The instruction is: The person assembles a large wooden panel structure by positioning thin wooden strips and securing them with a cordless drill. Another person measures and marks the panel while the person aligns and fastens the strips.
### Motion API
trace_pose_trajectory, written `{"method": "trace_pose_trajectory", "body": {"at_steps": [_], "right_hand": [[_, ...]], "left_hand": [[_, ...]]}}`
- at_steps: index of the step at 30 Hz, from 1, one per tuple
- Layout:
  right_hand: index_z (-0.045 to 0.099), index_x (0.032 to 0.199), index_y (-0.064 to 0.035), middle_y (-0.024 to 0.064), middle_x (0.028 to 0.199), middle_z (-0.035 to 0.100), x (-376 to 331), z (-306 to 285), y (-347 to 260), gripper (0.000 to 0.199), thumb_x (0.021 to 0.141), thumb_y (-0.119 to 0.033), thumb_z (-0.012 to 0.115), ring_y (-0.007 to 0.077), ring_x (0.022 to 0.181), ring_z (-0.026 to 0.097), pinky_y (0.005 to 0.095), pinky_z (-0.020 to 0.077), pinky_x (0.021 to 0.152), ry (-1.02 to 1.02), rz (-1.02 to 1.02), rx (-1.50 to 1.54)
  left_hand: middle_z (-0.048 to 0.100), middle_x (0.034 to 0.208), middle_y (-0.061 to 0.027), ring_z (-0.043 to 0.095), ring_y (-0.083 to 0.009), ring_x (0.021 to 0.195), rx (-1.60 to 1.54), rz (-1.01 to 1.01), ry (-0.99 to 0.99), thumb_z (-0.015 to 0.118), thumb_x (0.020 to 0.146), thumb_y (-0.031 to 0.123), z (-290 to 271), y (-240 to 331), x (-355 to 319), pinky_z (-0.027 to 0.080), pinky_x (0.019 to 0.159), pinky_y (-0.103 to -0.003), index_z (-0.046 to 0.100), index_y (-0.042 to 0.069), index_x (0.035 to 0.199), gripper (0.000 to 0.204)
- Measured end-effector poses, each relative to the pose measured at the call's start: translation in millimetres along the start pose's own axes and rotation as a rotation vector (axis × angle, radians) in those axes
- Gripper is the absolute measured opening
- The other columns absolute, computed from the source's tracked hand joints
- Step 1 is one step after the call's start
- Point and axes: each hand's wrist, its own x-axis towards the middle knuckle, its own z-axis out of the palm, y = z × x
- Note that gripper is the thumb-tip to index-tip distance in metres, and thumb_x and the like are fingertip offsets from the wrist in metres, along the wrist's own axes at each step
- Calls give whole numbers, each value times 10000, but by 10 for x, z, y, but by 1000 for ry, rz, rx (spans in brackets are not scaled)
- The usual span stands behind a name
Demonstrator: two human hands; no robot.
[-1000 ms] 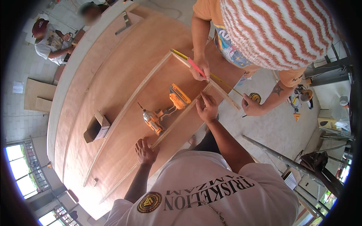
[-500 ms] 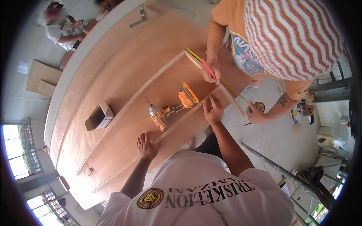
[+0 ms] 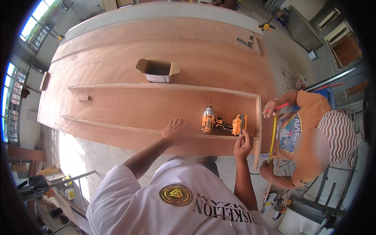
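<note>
View has swung since half a second ago: the plywood now lies level across the picture and the co-worker sits at 3 o'clock instead of up at 1, while both of the wearer's hands stay on the near strip. Left hand point(image 3: 173, 131) lies flat, fingers spread, on the near wooden strip point(image 3: 129, 127), probably pressing it down so it doesn't shift on the big plywood sheet point(image 3: 117, 66), which serves as the counter. Right hand point(image 3: 243, 145), at about 3 o'clock of the left one, has its fingers curled together at the strip's end near the frame corner; can't tell whether it pinches a small tool or just the edge. Just beyond it at 12 o'clock sits an orange tool point(image 3: 238, 124), and at 10 o'clock an orange cordless drill point(image 3: 208, 119), bit pointing away, both parked inside the frame within easy reach. The far strip point(image 3: 164, 86) and the short end strip point(image 3: 258, 129) close the frame into a long rectangle. The co-worker in the orange shirt holds a red pencil point(image 3: 277, 107) in one hand point(image 3: 269, 109) at the end strip and runs a yellow tape measure point(image 3: 273, 137) down to the other hand point(image 3: 267, 166), apparently measuring along that end. An open cardboard box point(image 3: 158, 70) rests at 12 o'clock beyond the far strip, a small wood block point(image 3: 84, 98) at 9 o'clock inside the frame, and a metal square point(image 3: 246, 40) at 1 o'clock near the sheet's far edge.
</note>
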Motion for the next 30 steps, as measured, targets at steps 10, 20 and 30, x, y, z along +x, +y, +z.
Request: {"method": "trace_pose_trajectory", "body": {"at_steps": [10,20,30], "right_hand": [[439,1552,-40,237,1474,533,734,860,-407,766,814,-20,643,406,1391,510,449,446,1152,-854,24,-204],[462,1545,-89,215,1425,589,857,991,-450,808,787,-23,734,387,1306,606,444,515,1077,-740,40,-13],[514,1469,-51,185,1264,696,2372,1357,-748,726,785,-47,758,351,1195,677,409,545,995,-560,-7,68]], "left_hand": [[635,1237,-109,582,-316,1240,-127,-70,30,783,817,490,288,-52,-9,450,1058,-459,581,130,1315,646],[676,1163,-80,641,-289,1152,-75,-52,144,761,838,473,568,-251,131,487,1006,-435,585,125,1228,551],[665,1165,-83,629,-299,1174,-107,-88,54,767,839,495,397,-169,113,472,1038,-441,587,143,1294,604]]}}
